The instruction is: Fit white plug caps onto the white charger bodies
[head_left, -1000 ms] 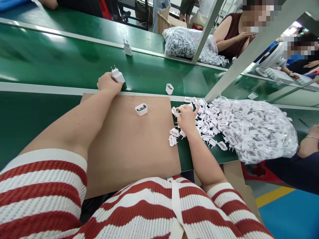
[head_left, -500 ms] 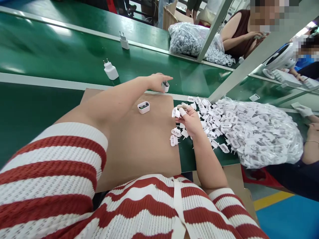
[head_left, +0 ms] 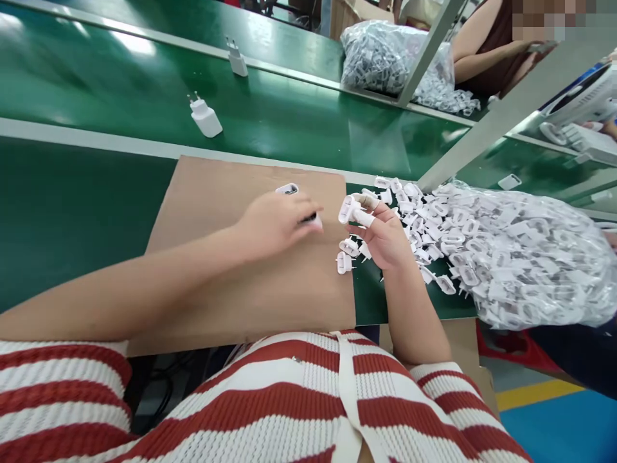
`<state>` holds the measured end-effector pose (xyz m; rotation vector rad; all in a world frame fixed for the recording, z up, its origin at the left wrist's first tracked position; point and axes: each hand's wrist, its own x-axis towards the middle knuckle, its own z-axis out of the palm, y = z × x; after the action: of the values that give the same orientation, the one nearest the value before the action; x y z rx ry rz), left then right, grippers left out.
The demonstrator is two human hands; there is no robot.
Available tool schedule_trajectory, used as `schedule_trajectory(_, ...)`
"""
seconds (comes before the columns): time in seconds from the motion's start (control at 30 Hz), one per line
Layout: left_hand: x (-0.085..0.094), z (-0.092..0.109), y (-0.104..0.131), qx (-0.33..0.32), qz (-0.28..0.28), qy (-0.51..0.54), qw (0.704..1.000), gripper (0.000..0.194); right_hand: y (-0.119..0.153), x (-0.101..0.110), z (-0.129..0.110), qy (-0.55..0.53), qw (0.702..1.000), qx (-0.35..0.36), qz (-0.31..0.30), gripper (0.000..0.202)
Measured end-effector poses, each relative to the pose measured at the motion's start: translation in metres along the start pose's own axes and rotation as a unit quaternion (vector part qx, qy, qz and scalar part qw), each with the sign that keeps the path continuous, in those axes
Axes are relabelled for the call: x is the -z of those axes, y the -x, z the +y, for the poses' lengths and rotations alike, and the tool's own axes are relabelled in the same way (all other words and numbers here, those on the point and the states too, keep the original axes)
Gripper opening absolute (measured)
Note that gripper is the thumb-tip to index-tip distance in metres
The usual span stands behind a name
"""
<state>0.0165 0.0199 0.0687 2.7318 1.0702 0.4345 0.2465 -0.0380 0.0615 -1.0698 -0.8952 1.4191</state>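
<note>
White plug cap (head_left: 348, 209) pinched at right fingertips; shell under left hand.
Right hand (head_left: 383, 235) grips the cap between thumb and forefinger, its flat face turned left toward the left hand (head_left: 272, 222), which is curled over a charger shell (head_left: 313, 220) on the cardboard (head_left: 231, 283). Shell lies just left of the cap, its axis hidden. A second shell (head_left: 287, 189) sits just beyond; loose caps (head_left: 453, 238) spread right.

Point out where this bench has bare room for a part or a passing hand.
Free: the near-left cardboard mat, below the left hand, and the green belt right of the finished charger. Crowded: around the right hand, where loose plug caps spill from the bag.
</note>
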Motion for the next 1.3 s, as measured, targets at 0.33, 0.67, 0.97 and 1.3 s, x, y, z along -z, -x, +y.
schedule_trajectory(0.33,-0.066,-0.011,0.056,0.052,0.089,0.255,0.961,0.043,0.020,-0.017,0.032,0.457,0.844,0.278,-0.048,0.023)
schedule_trajectory(0.67,-0.065,-0.016,0.051,0.033,0.094,0.303,0.948,0.032,0.015,-0.028,0.041,0.582,0.699,0.399,-0.115,0.049)
schedule_trajectory(0.97,-0.061,-0.016,0.050,0.053,0.070,0.302,0.949,0.035,0.015,-0.029,0.046,0.607,0.691,0.382,-0.094,0.041)
schedule_trajectory(1.3,-0.059,-0.012,0.049,0.066,0.069,0.292,0.952,0.039,0.019,-0.044,0.039,0.654,0.692,0.295,-0.081,0.036)
